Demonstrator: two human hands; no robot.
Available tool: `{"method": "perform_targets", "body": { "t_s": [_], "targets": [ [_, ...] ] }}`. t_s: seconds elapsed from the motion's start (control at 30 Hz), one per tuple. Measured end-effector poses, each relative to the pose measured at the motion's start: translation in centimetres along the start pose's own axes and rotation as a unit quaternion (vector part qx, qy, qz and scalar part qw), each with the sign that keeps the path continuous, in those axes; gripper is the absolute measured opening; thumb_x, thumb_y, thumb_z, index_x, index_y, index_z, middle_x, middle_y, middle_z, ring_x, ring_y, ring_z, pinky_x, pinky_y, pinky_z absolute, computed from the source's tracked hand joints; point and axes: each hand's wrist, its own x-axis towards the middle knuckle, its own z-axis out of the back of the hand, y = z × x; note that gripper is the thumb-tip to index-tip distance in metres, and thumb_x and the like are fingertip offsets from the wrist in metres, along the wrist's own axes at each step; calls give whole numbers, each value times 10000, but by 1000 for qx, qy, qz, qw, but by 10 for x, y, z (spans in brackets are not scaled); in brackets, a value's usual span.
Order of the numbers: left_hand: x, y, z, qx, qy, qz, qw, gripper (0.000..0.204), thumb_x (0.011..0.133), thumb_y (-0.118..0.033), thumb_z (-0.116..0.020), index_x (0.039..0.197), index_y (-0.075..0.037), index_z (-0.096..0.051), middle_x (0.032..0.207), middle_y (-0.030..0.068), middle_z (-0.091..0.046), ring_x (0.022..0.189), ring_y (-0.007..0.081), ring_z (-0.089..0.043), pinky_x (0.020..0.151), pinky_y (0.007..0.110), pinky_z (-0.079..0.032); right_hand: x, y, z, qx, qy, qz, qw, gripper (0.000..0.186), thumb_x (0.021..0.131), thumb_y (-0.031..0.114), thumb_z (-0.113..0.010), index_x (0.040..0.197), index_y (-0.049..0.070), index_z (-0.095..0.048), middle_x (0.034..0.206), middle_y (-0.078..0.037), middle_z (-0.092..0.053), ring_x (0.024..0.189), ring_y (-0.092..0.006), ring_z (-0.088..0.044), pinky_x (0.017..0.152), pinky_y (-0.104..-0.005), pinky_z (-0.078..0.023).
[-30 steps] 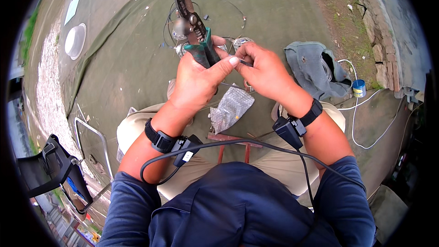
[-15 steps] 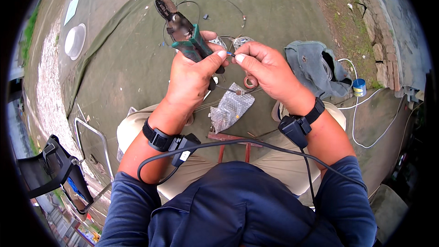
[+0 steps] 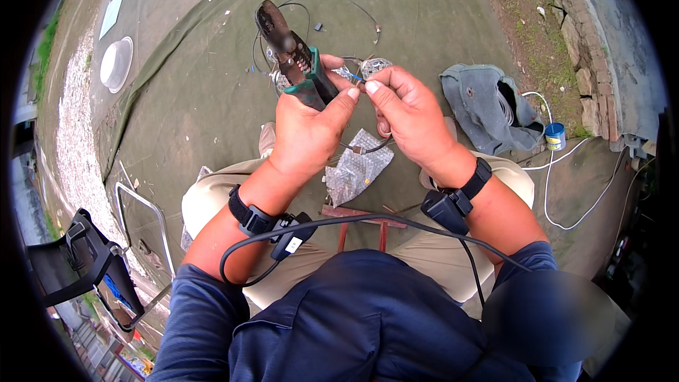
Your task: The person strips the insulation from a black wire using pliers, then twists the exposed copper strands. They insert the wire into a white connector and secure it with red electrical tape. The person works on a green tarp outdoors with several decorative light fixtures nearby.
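Note:
My left hand (image 3: 311, 127) is closed around a wire stripper (image 3: 296, 69) with green and black handles. Its dark jaws point up and away, to the left. My right hand (image 3: 417, 117) pinches a thin wire (image 3: 359, 80) with a blue end between thumb and fingertips. The left thumb tip is close beside this wire; whether it touches is too small to tell. Below the hands, a dark cable (image 3: 378, 144) with a brown connector hangs or lies over a bubble-wrap pouch (image 3: 359, 170). Small clear bags (image 3: 375, 66) sit on the ground cloth just beyond the fingers.
To the right lie a grey-blue fabric bag (image 3: 467, 102), a blue can (image 3: 555, 136) and a white cable (image 3: 550, 198). A white bowl (image 3: 115, 65) is at far left, a black chair (image 3: 78, 262) at near left. A red frame (image 3: 363, 216) stands between my knees.
The left hand and wire stripper have shifted slightly right and toward me, the tool turning a little. The right hand still pinches the wire, its wrist slightly lower.

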Motion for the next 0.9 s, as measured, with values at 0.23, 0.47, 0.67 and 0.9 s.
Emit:
{"method": "perform_targets", "body": {
  "t_s": [0.23,0.47,0.67,0.9],
  "targets": [
    [5,23,19,166,-11,-64,984,389,866,-47,-677,1210,17,-507,948,63,-640,785,149,-622,725,316,-506,7,21,4,138,-58,-34,988,190,1014,207,-556,1011,21,-594,739,8,-531,568,-75,-468,532,-220,-380],
    [11,21,8,354,6,-101,930,490,826,-14,-636,1287,-10,-471,1106,133,-607,995,262,-627,905,365,-491,1,26,7,199,-38,-82,976,157,1009,213,-555,1017,61,-594,752,10,-525,568,-68,-458,483,-211,-325],
    [11,28,3,393,15,-118,912,568,798,-7,-635,1335,-8,-450,1190,179,-603,1126,360,-597,974,409,-466,-3,34,6,214,-18,-73,974,171,994,193,-543,1069,48,-592,742,12,-515,552,-74,-445,475,-214,-319],
    [12,24,2,394,49,-141,907,622,763,7,-626,1349,24,-417,1207,219,-564,1158,391,-555,1004,430,-437,-3,35,8,222,-21,-74,972,171,985,179,-530,1081,48,-583,722,6,-509,543,-81,-443,460,-225,-326]
  ]
}}
